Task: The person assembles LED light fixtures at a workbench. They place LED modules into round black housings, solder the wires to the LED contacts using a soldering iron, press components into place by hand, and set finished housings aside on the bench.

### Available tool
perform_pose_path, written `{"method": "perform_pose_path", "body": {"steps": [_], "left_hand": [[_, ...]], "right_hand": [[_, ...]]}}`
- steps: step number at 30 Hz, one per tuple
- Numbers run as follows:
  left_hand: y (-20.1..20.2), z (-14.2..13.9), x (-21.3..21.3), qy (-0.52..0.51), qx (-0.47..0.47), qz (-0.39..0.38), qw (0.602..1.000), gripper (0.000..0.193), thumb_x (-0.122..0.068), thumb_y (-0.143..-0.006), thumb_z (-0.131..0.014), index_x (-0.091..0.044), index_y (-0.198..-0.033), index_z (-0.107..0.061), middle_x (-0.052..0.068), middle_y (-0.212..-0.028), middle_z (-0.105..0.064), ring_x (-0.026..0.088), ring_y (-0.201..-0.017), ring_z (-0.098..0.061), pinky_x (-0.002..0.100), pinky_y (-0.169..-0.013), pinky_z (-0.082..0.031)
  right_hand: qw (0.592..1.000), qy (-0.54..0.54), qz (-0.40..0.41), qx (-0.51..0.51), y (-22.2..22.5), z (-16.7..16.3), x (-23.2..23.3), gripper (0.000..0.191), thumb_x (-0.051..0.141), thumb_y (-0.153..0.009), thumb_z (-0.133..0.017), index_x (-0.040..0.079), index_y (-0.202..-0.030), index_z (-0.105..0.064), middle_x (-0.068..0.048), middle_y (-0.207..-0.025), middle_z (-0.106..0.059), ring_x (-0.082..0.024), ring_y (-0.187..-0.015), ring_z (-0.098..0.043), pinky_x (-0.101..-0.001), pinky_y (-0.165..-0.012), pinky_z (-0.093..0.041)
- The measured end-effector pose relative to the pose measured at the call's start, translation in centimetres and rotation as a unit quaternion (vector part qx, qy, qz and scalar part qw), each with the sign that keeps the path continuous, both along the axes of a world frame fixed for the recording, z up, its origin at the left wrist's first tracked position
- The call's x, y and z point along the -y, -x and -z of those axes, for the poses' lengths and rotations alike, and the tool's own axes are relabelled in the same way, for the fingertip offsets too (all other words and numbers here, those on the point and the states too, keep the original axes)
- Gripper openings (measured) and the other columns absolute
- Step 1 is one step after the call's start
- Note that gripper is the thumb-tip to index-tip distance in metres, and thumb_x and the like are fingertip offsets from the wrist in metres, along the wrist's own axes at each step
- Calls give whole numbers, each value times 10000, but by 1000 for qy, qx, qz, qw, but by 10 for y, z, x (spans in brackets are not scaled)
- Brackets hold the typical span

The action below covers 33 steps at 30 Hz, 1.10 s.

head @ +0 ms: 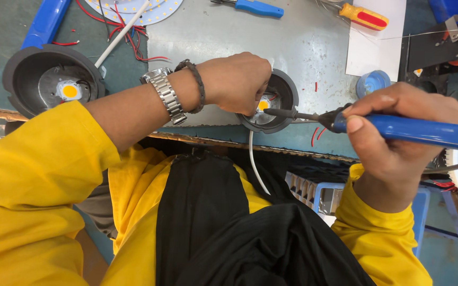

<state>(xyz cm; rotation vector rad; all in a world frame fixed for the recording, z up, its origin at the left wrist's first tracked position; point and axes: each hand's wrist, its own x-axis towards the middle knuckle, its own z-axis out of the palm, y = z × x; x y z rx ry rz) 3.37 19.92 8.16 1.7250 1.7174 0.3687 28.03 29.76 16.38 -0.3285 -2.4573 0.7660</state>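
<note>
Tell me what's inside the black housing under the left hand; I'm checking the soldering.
Inside the housing a yellow LED chip and a bit of red wire show, with the soldering iron tip reaching in. The left hand covers the rest; the joint itself cannot be seen.

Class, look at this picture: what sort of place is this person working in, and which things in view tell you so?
Most likely a small workbench for assembling electric lights. The right hand holds a blue soldering iron to a round black lamp housing steadied by the left hand; screwdrivers and red wire scraps lie nearby.
</note>
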Motion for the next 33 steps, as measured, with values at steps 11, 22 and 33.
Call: {"method": "perform_pose_path", "body": {"steps": [11, 22, 33], "left_hand": [[-2, -4, 1, 15, 5, -12, 1000, 44, -37, -690, -723, -11, -671, -694, 168, -679, -677, 320, -661, -675, 422, -556, -539], [-4, -7, 1, 38, 0, -20, 999, 67, -43, -690, -756, -6, -690, -700, 162, -706, -690, 319, -686, -689, 422, -570, -547], [-6, -7, 0, 32, -16, -12, 999, 45, -41, -718, -742, -7, -709, -713, 174, -729, -695, 333, -711, -694, 433, -587, -559]], "right_hand": [[999, 12, -23, 31, 17, -5, 11, 179, 154, -899, -737, -22, -890, -708, -55, -712, -644, -86, -525, -567, -187, -537, -414], [998, 12, -42, 41, 26, -10, 17, 144, 127, -878, -736, -12, -861, -703, -55, -695, -656, -99, -555, -597, -194, -519, -437], [997, -3, -66, 39, 27, -16, 23, 128, 110, -871, -718, -17, -870, -698, -77, -749, -668, -125, -570, -640, -206, -554, -464]]}}
